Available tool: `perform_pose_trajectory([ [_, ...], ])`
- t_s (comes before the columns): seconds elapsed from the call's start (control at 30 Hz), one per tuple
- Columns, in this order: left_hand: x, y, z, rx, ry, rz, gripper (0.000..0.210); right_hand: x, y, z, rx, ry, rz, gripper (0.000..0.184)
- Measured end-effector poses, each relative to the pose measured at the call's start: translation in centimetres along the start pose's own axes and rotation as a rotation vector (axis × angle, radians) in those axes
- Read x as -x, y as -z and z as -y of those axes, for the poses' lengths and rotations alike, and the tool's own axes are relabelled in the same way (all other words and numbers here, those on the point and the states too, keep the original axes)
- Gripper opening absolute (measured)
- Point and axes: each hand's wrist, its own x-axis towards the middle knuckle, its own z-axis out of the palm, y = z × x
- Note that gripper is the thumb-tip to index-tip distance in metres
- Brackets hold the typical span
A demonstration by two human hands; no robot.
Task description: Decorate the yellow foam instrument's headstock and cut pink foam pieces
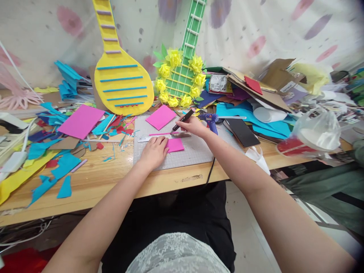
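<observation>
My right hand (192,126) is closed around a black utility knife (183,120), its tip down near the metal ruler (143,139). With fingers stretched out flat, my left hand (154,152) presses on the ruler and the edge of a small pink foam sheet (175,145). Along the ruler's far side lies a thin pink strip (159,134). A larger pink square (160,117) rests behind it on the grey cutting mat (196,155). Part of the ruler is hidden under my left fingers.
A blue glue gun (209,120) and a phone (241,131) lie right of my right hand. Yellow (125,85) and green (179,79) craft instruments stand behind. Coloured scraps (65,165) cover the left; a bagged red cup (295,142) stands right.
</observation>
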Motion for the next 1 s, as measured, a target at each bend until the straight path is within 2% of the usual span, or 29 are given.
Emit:
perform_pose_trajectory([
  [0.13,0.0,0.1,0.0,-0.006,-0.003,-0.002,0.039,0.3,2.1,0.0,0.065,-0.033,0.019,0.021],
  [0.2,0.0,0.0,0.0,-0.009,-0.004,-0.006,0.039,0.4,2.8,0.1,0.136,-0.038,-0.024,0.02],
  [0.3,0.0,0.0,0.1,-0.02,-0.006,-0.002,0.039,0.8,3.1,0.5,0.194,0.004,-0.145,0.02],
  [0.37,0.0,0.0,0.0,-0.027,-0.006,0.004,0.04,1.3,2.8,0.8,0.153,0.071,-0.151,0.022],
  [0.47,-0.1,0.1,0.0,-0.036,-0.008,0.012,0.042,2.2,2.1,0.9,0.172,0.15,-0.067,0.024],
  [0.57,-0.1,0.1,0.1,-0.044,-0.011,0.02,0.042,3.1,1.9,0.4,0.375,0.229,0.054,0.024],
  [0.7,-0.2,0.0,0.2,-0.049,-0.016,0.022,0.043,3.7,1.9,-0.3,0.589,0.348,0.239,0.037],
  [0.9,-0.2,0.0,0.2,-0.066,-0.014,0.033,0.043,3.7,1.3,-0.9,0.727,0.401,0.237,0.028],
  [1.0,-0.1,-0.1,0.1,-0.062,0.006,0.036,0.045,3.7,1.3,-0.6,0.83,0.426,0.268,0.04],
])
